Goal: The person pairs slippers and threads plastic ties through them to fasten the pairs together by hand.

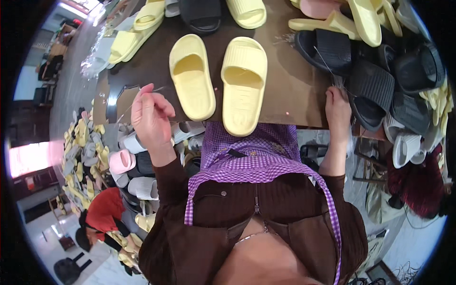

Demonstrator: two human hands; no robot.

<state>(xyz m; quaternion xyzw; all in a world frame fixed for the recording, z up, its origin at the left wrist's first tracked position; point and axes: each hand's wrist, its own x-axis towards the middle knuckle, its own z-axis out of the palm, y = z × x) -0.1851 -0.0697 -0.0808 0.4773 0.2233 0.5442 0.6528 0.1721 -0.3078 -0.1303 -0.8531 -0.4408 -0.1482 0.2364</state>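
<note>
Two pale yellow slide sandals lie side by side on the brown table before me, toes pointing away: the left sandal (pixel 194 90) and the right sandal (pixel 244 95), whose heel reaches the table's near edge. A thin thread-like strand shows inside the right sandal's opening. My left hand (pixel 153 114) is raised left of the sandals, thumb and fingers pinched together, with a thin pale strand beside it. At the table's right edge my right hand (pixel 338 105) is closed next to a bundle of thin clear strands (pixel 340 83); its grip is partly hidden.
Black slides (pixel 373 90) and other yellow slides (pixel 327 24) are heaped on the right. More yellow slides (pixel 137 40) and a black slide (pixel 202 16) lie along the far side. Several slides are piled on the floor at left, where a person in red (pixel 104 209) bends over.
</note>
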